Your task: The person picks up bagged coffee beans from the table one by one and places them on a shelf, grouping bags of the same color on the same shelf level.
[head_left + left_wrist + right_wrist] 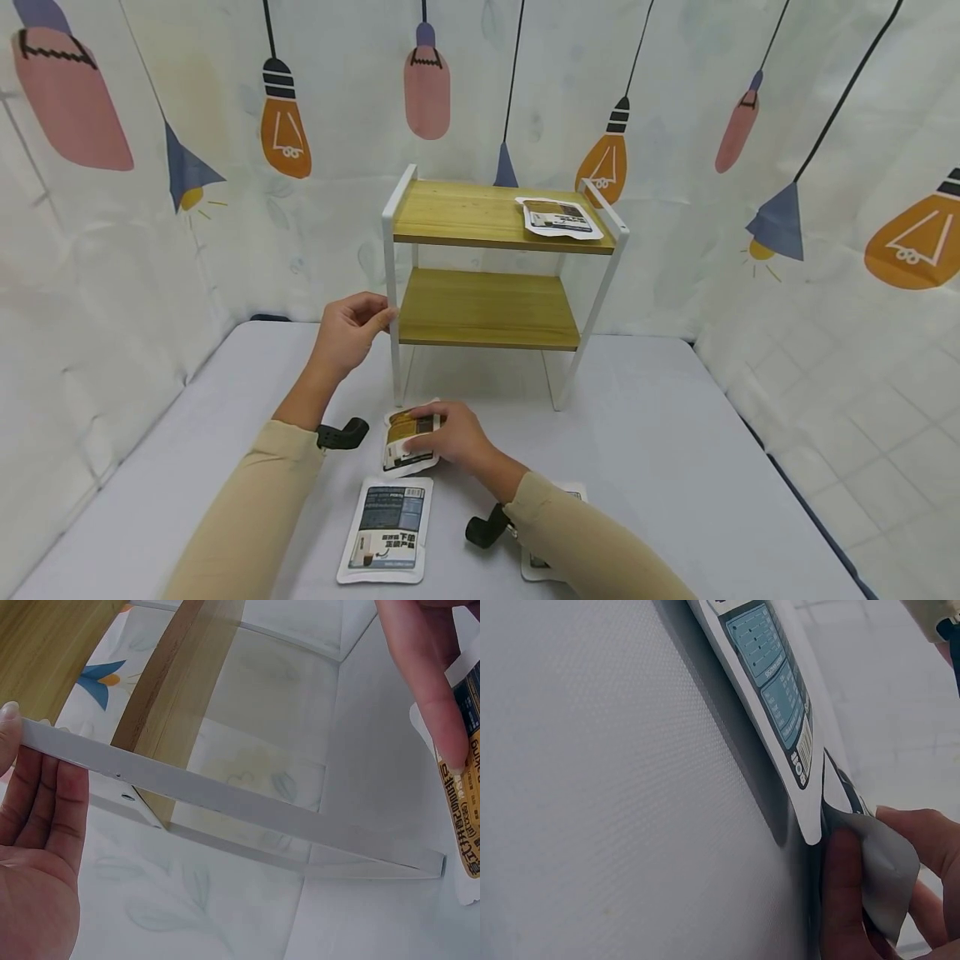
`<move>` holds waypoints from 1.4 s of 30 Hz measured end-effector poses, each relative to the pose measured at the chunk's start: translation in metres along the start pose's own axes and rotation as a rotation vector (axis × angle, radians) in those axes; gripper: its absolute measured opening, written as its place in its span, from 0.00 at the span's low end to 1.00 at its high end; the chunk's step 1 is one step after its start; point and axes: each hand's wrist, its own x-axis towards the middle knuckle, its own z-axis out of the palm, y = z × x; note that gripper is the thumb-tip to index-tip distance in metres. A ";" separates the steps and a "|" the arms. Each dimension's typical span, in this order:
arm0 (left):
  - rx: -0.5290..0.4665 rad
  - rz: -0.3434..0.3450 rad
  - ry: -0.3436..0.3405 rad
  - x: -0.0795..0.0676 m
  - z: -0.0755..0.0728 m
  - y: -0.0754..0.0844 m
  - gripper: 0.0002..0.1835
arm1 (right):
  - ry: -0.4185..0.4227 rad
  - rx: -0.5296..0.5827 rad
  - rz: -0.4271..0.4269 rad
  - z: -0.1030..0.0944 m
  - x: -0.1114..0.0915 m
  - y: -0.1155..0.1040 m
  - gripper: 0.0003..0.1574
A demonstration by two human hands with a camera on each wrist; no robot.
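My left hand (348,335) grips the white left upright of a small two-tier shelf (487,310) with wooden boards. In the left wrist view the thumb lies on one side of the white upright (217,787) and the fingers curl behind it. Just in front of that leg, my right hand (459,437) pinches the edge of a white pouch with a brown-yellow label (400,429). That pouch's pale edge (891,862) shows between thumb and fingers in the right wrist view. Nearer me, a white pouch with a dark blue-grey panel (390,533) lies flat.
Another pouch (538,567) lies partly hidden under my right forearm. On the shelf's top board rests one more pouch (558,218), near its right end. White cloth walls (337,242) with printed lamps surround the white table (660,467).
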 end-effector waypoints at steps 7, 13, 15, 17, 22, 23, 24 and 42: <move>0.019 -0.007 0.000 -0.001 0.000 0.000 0.17 | -0.011 0.022 0.003 -0.003 0.000 0.003 0.28; 0.022 -0.019 -0.003 0.000 0.000 0.000 0.16 | -0.013 0.034 0.013 -0.008 -0.002 0.004 0.28; 0.021 -0.016 -0.003 0.000 -0.001 -0.001 0.16 | -0.015 0.040 0.014 -0.010 -0.003 0.005 0.28; 0.018 -0.012 -0.003 0.000 -0.001 0.000 0.16 | -0.017 0.054 0.011 -0.011 -0.003 0.006 0.28; 0.016 -0.018 -0.002 0.000 -0.001 0.001 0.16 | -0.015 0.088 -0.002 -0.016 -0.004 0.008 0.29; 0.017 -0.020 -0.002 0.000 0.000 0.001 0.17 | -0.014 0.091 -0.002 -0.017 -0.004 0.008 0.29; 0.016 -0.022 -0.002 0.000 0.000 0.001 0.17 | -0.012 0.092 -0.003 -0.018 -0.004 0.008 0.30; 0.018 -0.011 -0.005 0.001 0.000 0.000 0.17 | -0.029 0.198 0.047 -0.036 -0.007 0.002 0.29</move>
